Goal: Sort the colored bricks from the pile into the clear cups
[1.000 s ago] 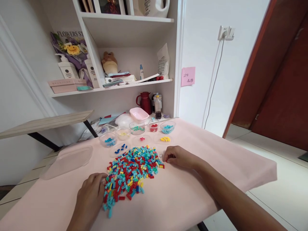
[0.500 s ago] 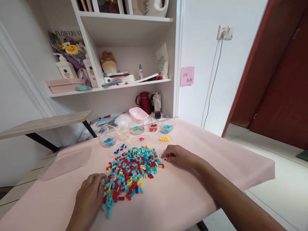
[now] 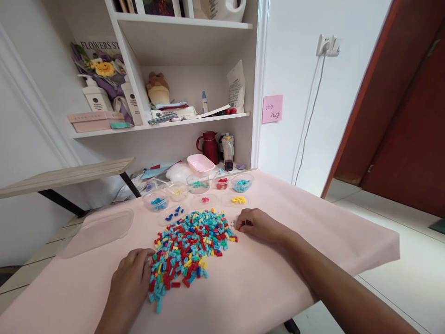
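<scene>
A heap of small building bricks in red, turquoise, blue, yellow and green spreads over the pink tabletop. At its right edge my right hand is closed, thumb and fingertips pinched at a tiny red brick, mostly covered by the fingers. A few pale bricks lie just left of those fingertips. My left hand rests against the heap's left side, its fingers loosely bent and the thumb a little apart. Its fingertips are partly hidden, and I see nothing held there.
Behind the heap stand clear tubs with sorted bricks: blue, green, red, turquoise. Shallow lids hold yellow, pink and dark blue bricks. A clear tray lies left; a pink basin and red jug stand behind.
My right fingertips have drawn in over the red brick, which lay more exposed beneath them before. The left hand stays at the heap's side. The whole view has shifted slightly.
</scene>
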Demonstrator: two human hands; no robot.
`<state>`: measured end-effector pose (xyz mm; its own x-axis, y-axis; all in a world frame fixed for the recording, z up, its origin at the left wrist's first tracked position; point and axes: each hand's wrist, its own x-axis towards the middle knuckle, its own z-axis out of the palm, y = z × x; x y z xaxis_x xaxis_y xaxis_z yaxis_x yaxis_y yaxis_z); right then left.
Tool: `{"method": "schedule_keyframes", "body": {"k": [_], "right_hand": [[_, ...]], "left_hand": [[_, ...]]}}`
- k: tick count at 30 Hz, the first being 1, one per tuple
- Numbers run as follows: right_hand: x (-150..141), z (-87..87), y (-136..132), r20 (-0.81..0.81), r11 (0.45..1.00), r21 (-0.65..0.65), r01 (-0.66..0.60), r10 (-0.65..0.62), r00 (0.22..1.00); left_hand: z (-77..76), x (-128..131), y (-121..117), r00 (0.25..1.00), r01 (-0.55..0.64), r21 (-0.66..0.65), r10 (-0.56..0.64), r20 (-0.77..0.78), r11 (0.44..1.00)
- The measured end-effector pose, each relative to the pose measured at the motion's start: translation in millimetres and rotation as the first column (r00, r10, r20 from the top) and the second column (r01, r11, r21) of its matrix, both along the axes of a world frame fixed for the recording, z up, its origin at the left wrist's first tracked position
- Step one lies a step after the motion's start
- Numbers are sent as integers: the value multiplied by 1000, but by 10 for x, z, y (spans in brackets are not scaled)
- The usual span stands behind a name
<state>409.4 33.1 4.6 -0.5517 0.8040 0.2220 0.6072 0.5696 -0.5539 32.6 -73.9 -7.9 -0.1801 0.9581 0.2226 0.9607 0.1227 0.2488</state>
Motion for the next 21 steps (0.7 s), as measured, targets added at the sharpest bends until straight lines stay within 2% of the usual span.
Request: {"method": "schedule_keyframes", "body": {"k": [12,16,21], "right_hand": [[3,27,-10,-9,995,-90,41,-42,999],[35,-3,16,-36,993,-116,-6,1,999],[53,-21,32,-44,995,-82,-62,58,997]], "left_hand": [[-4,-8,-5,1000,4,-3,-4,-5,1000],[-2,-24,-10,1000,12,-1,-12,-8,1000],[37,15,-12,1000,4,-17,-4,-2,1000]]}}
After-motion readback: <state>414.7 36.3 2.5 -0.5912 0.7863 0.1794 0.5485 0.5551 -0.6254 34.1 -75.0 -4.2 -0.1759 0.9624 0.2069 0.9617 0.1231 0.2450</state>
